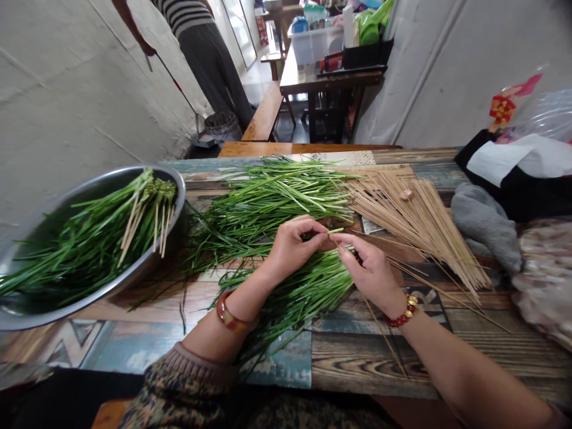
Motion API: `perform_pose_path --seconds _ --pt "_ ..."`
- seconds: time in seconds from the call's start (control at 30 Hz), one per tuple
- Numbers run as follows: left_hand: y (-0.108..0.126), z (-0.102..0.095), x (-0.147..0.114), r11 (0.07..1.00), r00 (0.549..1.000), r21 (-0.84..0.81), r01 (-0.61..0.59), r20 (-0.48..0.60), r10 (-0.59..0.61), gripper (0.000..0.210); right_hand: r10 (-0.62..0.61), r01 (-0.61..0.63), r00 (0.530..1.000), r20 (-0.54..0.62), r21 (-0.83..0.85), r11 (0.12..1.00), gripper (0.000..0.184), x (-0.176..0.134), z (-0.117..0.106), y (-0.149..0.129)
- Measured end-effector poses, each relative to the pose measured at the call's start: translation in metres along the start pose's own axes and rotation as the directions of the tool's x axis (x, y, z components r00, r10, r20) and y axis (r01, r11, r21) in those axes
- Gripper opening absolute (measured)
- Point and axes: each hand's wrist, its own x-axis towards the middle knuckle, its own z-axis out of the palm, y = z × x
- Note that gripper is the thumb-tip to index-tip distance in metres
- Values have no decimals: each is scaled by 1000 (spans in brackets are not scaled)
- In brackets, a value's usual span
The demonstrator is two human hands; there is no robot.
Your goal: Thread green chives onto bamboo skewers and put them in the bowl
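Observation:
Over the middle of the table, my left hand (292, 245) pinches garlic chives, whose cut ends (336, 230) poke out past the thumb and forefinger. My right hand (372, 268) meets it there, fingertips closed on a thin bamboo skewer (385, 335) that slants down toward me below the palm. Whether the skewer's tip is in the chives is too small to tell. One pile of loose chives (308, 292) lies beneath my hands, and a larger pile (277, 196) spreads just beyond. Many bare skewers (429, 220) fan out to the right.
At left stands a metal basin (179, 211) with chives, some threaded on skewers (163, 223). A grey cloth (482, 223) and a filled plastic bag (547, 274) sit at right. Behind the table, a person (210, 59) holds a long-handled dustpan (203, 140) beside a bin (222, 126).

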Motion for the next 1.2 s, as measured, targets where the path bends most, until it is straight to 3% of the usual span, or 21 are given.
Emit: perform_pose_path --seconds 0.63,1.0,1.2 --pt "-2 3 -1 997 996 29 -75 -36 76 6 -9 9 1000 -24 27 1000 29 0 1 3" --pt "-2 0 -1 991 995 -92 93 -22 -95 11 -28 29 999 -25 43 999 31 0 0 0" --pt "-2 1 -1 995 997 -64 74 -26 -76 9 -41 41 999 -23 37 998 31 -1 -1 -3"
